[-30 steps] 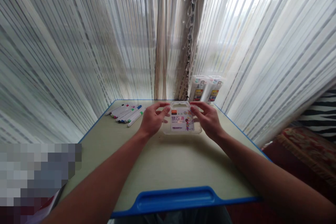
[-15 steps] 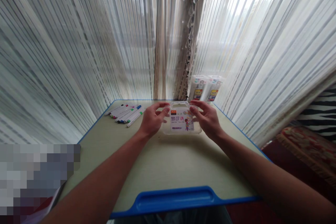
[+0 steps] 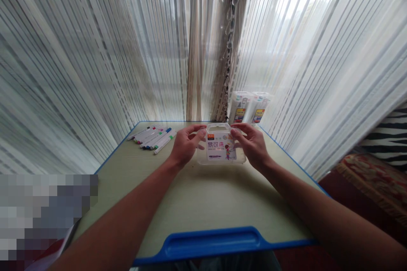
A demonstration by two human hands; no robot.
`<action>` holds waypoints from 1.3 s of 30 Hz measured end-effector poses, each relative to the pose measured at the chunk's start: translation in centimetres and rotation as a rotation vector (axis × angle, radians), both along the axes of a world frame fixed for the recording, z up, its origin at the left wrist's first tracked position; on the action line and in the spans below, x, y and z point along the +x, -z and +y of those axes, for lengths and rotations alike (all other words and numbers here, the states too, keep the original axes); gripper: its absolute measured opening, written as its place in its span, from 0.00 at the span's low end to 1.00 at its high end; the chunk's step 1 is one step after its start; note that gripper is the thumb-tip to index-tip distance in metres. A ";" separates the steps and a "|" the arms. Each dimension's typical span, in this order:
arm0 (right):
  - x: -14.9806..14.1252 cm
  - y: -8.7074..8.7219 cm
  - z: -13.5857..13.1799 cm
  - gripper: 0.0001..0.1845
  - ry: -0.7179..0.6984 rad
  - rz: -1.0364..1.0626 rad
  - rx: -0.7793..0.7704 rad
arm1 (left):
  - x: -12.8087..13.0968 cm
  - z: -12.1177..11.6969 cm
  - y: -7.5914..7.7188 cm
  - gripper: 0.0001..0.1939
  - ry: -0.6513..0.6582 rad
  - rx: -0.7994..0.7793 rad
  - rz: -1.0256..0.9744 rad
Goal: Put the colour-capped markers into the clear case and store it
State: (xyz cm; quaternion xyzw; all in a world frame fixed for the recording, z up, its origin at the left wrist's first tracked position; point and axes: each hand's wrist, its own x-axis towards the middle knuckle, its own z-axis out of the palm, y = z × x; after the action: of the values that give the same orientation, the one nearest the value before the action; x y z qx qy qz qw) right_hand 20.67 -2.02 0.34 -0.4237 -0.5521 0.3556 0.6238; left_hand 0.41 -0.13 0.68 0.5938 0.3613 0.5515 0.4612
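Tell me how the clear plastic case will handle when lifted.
The clear plastic case looks thin-walled, so probably light for its size. Its smooth surface may be slippery, though the handle slot at its top should help.

Seen from the person's own head, a single worn camera faces forward and tilts down, looking out along both forearms to the left hand [image 3: 186, 146] and right hand [image 3: 252, 146], held at arm's length just below the frame's middle. The desk's near blue edge [image 3: 216, 241] crosses the foot of the frame, nearer the lens than the hands. Beyond the hands, sheer curtains [image 3: 95, 51] fill the upper frame, bowed outward by the wide lens.
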 end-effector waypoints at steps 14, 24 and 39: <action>0.0 -0.2 -0.3 0.18 -0.004 -0.040 0.035 | -0.1 0.0 0.1 0.20 0.002 0.024 0.010; 0.1 -0.1 -0.1 0.16 -0.016 -0.034 0.046 | -0.1 0.0 0.2 0.18 -0.007 0.040 0.018; 0.0 0.0 -0.2 0.18 0.009 -0.019 0.069 | 0.0 -0.1 0.1 0.21 -0.028 0.059 0.007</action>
State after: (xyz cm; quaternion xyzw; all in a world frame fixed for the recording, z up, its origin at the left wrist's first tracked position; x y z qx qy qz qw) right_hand 20.66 -2.20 0.33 -0.4076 -0.5681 0.3296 0.6344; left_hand 0.44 -0.23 0.53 0.6039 0.3549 0.5662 0.4345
